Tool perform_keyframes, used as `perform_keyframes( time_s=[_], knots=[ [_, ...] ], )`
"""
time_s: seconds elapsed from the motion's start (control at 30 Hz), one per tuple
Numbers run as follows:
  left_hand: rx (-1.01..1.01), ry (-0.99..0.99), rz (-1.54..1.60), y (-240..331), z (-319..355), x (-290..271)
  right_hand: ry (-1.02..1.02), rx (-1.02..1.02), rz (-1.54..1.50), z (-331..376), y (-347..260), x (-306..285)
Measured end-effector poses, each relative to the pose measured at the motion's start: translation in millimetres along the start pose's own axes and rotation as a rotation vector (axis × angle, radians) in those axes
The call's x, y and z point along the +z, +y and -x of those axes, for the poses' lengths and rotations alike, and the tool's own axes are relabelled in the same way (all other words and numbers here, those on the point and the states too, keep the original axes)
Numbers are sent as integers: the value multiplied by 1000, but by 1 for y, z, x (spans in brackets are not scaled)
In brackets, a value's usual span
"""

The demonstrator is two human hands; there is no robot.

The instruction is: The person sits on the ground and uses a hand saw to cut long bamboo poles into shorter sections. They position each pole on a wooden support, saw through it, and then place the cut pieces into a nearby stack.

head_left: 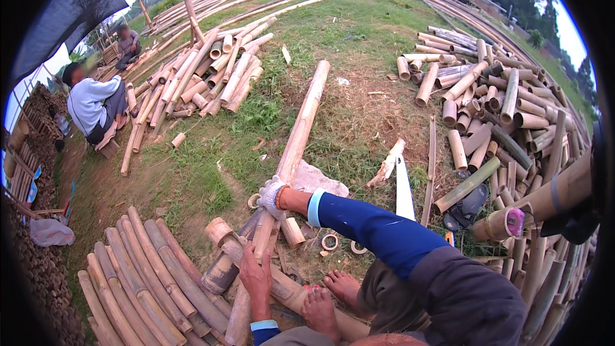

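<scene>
A long pale bamboo pole runs from the grass down toward my lap. My right hand, in a white glove with an orange wristband and a blue sleeve, grips the pole about midway along. My bare left hand presses down on the same pole nearer to me, fingers spread over it. The pole's near end lies across short bamboo sections on the ground. My bare feet rest on a bamboo piece just right of the left hand.
Cut bamboo lies in a row at lower left, and in heaps at the right and upper left. Thin bamboo rings and a white cloth lie nearby. A sandal lies right. Two seated people work far left.
</scene>
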State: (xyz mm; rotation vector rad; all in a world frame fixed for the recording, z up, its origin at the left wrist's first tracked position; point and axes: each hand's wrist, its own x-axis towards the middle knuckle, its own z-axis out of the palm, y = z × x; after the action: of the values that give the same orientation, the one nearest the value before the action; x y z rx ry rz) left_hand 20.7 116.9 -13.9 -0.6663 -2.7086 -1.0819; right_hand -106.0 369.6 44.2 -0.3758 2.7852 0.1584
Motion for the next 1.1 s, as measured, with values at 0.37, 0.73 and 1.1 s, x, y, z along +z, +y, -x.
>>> perform_keyframes(
  time_s=[0.37, 0.73, 1.1],
  knots=[
    [-4, 5, 2, 1, -1, 0, 31, -19, 0, -3, 3, 4],
    [13, 16, -5, 5, 1, -3, -13, -8, 36, -8, -4, 0],
    [13, -7, -14, 1, -4, 4, -27, 2, -8, -28, 11, 23]
  ],
)
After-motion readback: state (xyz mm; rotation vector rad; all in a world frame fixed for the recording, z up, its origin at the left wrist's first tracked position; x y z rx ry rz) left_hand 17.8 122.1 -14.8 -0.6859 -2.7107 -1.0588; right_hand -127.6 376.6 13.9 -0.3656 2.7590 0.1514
